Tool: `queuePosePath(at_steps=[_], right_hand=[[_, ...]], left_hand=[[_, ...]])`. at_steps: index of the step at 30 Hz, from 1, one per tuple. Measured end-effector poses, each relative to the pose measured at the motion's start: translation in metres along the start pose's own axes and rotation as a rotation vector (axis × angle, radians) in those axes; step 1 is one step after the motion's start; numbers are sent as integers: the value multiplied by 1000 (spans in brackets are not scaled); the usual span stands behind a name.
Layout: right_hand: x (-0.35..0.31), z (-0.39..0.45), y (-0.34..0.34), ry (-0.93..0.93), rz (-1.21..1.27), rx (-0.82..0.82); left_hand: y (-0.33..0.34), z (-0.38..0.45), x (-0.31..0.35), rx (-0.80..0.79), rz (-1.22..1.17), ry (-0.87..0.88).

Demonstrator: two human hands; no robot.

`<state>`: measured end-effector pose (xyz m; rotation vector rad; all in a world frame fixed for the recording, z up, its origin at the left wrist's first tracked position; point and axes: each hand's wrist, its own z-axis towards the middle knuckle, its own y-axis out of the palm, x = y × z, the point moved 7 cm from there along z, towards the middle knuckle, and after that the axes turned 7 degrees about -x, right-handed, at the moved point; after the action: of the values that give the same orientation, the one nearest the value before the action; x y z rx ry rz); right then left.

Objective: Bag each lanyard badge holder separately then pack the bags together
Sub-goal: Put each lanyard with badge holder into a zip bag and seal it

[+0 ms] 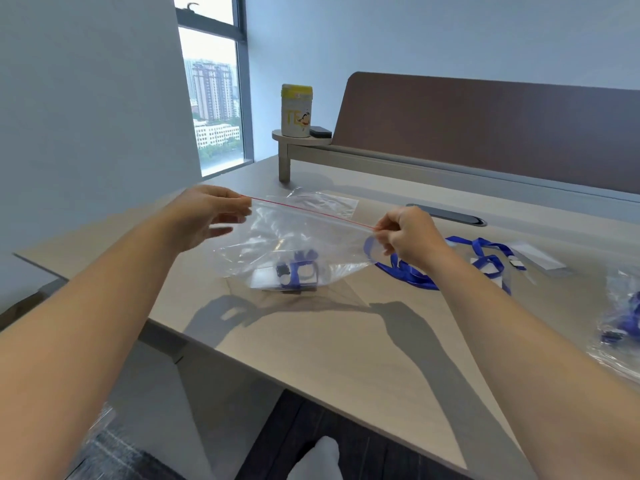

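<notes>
Two hands, left hand (207, 216) and right hand (403, 233), pinching zip-lock bag (298, 244) taut above tabletop (346, 341), presumably for sealing bagged lanyard badge holder (294, 273).

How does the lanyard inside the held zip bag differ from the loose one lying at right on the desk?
The bagged lanyard is bundled compactly inside the clear zip bag, which both hands lift by its top corners. The loose lanyard sprawls in open loops on the desk, unbagged. Both have blue straps.
</notes>
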<state>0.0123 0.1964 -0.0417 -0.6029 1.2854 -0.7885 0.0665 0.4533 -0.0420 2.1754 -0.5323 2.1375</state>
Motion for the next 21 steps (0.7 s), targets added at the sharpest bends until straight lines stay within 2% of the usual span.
queuePosePath(at_steps=[3, 6, 8, 12, 14, 16, 19, 21], right_hand=[[2, -9, 4, 37, 51, -63], [12, -18, 12, 119, 96, -166], [22, -26, 21, 185, 95, -275], [39, -47, 43, 354, -15, -560], [46, -50, 52, 425, 11, -633], [51, -42, 57, 437, 45, -593], [55, -18, 67, 406, 95, -447], [56, -4, 79, 411, 207, -398]], left_hand=[[-7, -13, -29, -32, -142, -158], [-10, -21, -68, 28, 51, -386], [-5, -26, -89, 38, 93, -491], [16, -22, -103, 31, -86, -508], [21, -13, -104, 53, -109, -473], [24, -1, -108, 94, -122, -438], [22, 17, -119, 165, -146, -414], [25, 25, -123, 139, -185, -439]])
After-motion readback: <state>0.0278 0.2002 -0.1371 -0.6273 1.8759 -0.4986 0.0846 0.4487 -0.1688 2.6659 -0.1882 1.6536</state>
